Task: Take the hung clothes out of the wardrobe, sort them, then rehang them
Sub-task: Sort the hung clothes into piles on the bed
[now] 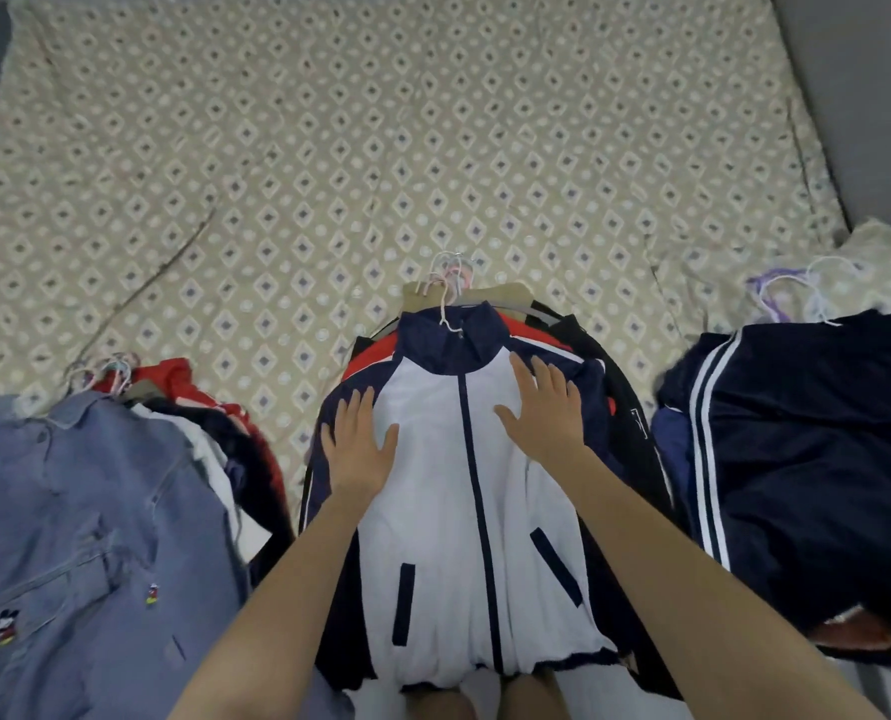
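Now both palms lie flat on the white-and-navy jacket topping the middle pile on the bed — my left grip and right grip open, fingers spread, clasping nothing. A denim shirt tops the left pile, a striped navy garment the right.

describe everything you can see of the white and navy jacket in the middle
The jacket lies front-up and zipped on the middle pile on the patterned bedsheet. White body; navy stand-up collar, shoulders, zip strip and two slanted pocket trims; soft-looking fabric, gathered hem. A white hanger hook shows at its collar. The left hand and right hand rest flat on its chest.
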`<state>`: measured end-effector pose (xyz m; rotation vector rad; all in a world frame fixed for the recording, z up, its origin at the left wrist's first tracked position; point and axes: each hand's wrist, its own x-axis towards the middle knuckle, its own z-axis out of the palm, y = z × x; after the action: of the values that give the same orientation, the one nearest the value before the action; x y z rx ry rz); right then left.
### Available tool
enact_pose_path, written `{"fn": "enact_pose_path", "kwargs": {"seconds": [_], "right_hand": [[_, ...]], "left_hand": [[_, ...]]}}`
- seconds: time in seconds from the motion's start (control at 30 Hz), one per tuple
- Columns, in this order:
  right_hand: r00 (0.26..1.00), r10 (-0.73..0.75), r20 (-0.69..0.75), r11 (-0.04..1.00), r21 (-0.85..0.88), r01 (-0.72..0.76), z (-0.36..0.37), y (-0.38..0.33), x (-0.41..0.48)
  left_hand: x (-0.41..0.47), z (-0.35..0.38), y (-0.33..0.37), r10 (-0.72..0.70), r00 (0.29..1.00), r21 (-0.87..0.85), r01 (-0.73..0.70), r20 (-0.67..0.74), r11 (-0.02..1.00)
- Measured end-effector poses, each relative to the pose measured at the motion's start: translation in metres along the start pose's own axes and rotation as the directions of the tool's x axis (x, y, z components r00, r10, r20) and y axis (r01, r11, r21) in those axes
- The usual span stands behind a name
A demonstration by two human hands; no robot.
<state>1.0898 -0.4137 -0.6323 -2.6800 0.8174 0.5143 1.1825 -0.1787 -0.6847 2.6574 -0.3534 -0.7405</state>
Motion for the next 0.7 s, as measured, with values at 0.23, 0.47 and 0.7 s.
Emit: {"fn": "enact_pose_path", "kwargs": {"seconds": [0.23,0.47,0.7], "right_hand": [[0.995,-0.091,-0.048,0.995,0.042,0.093,0.052,0.037,0.073],[0.989,-0.118,-0.086,0.99,0.071,0.124,0.085,0.062,0.131],[0.965,-0.106,-0.24,0.992,0.038,0.119,0.104,0.065,0.139]], "left_hand": [[0.056,0.053,-0.012,0.007,0.997,-0.003,-0.008,-0.075,1.0],[0.109,0.073,-0.021,0.06,0.981,0.066,-0.049,-0.183,0.997],[0.12,0.071,-0.022,0.097,0.933,0.017,-0.097,-0.347,0.995]]}}
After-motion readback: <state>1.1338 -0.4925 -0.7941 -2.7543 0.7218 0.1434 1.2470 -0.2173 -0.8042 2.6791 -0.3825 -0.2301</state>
